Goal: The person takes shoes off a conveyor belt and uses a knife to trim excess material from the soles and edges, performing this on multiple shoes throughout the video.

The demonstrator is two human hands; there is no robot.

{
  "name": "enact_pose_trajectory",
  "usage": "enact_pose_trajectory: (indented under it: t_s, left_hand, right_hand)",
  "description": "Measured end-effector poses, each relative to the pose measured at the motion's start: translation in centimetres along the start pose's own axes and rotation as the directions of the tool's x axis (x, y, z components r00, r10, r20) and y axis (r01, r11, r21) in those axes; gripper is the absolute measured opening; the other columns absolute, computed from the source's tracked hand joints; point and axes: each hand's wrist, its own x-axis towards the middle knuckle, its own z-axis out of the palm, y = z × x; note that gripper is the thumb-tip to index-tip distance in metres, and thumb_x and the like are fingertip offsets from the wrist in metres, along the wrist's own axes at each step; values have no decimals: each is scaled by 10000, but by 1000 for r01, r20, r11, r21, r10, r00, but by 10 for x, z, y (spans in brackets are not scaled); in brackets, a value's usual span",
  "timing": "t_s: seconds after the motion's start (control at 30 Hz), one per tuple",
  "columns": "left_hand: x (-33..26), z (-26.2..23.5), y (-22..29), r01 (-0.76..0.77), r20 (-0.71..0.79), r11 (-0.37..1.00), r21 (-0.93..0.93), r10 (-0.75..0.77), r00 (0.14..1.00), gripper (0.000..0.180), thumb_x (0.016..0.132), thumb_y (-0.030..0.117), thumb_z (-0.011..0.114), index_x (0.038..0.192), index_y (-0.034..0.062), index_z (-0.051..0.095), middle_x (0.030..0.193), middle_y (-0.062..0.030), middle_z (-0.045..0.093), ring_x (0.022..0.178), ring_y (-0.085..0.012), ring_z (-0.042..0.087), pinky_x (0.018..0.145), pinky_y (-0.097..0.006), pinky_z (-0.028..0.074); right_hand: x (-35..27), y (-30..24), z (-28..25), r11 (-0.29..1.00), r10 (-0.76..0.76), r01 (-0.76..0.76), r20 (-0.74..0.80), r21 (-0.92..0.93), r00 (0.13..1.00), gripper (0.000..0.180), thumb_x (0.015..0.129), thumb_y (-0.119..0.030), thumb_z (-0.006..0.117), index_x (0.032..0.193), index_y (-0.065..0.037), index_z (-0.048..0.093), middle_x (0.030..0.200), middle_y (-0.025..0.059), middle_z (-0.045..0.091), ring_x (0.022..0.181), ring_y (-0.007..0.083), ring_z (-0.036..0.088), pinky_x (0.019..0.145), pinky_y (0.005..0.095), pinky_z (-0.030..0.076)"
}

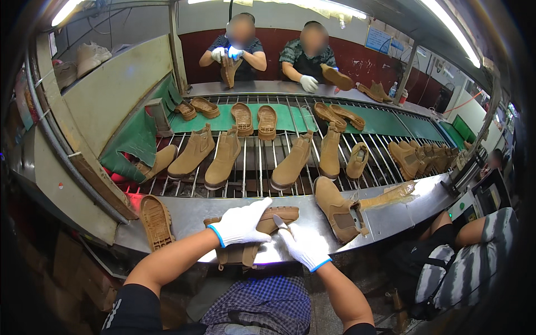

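Gloved left hand (pixel 243 223), grip clamped on a tan boot (pixel 283 214) at lower centre of the frame, right hand (pixel 304 245) closed on a metal blade (pixel 280 221) beside the sole, shiny table (pixel 187 215) beneath.

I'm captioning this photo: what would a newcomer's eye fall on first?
Probably the white-gloved left hand on a tan boot at the steel ledge, low centre, beside the right hand with its small silvery tool. Next, the row of boots across the metal rack beyond. Then two people behind the far counter, at the top.
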Motion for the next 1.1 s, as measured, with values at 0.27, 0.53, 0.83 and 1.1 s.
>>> enact_pose_trajectory:
  t_s: [0.27,0.53,0.83,1.1]
  left_hand:
    - [1,9,-7,-43,-9,998,36,43,999,1053,848,570,805,1641,47,349,1472,-281,616,1189,-462,703,1010,-510,569]
    - [-6,9,-13,-20,-43,1000,6,21,999,1119,764,593,842,1612,24,385,1467,-283,614,1256,-457,668,1059,-491,546]
    - [19,5,19,176,14,984,14,-176,984,1154,688,659,849,1592,71,440,1414,-259,653,1243,-444,681,1064,-497,545]
    - [-1,-27,-9,199,-91,838,-508,-282,955,927,771,564,903,1429,8,559,1326,-199,695,1217,-292,687,1070,-411,534]
  right_hand:
    - [15,-36,-6,861,-401,441,193,-253,895,178,1043,-197,539,1161,-75,592,944,166,645,747,367,715,678,509,584]
    - [16,-26,-61,880,-173,224,156,-420,973,195,1008,-231,606,1167,-134,664,1020,188,706,889,386,765,750,504,632]
    - [-33,47,4,968,238,-249,-229,-22,944,452,1044,-499,606,1107,-58,684,861,253,752,806,453,745,756,542,587]
    - [-38,15,8,982,67,-139,-456,-126,887,580,888,-359,799,1336,-29,635,1148,190,669,1070,401,659,928,521,529]
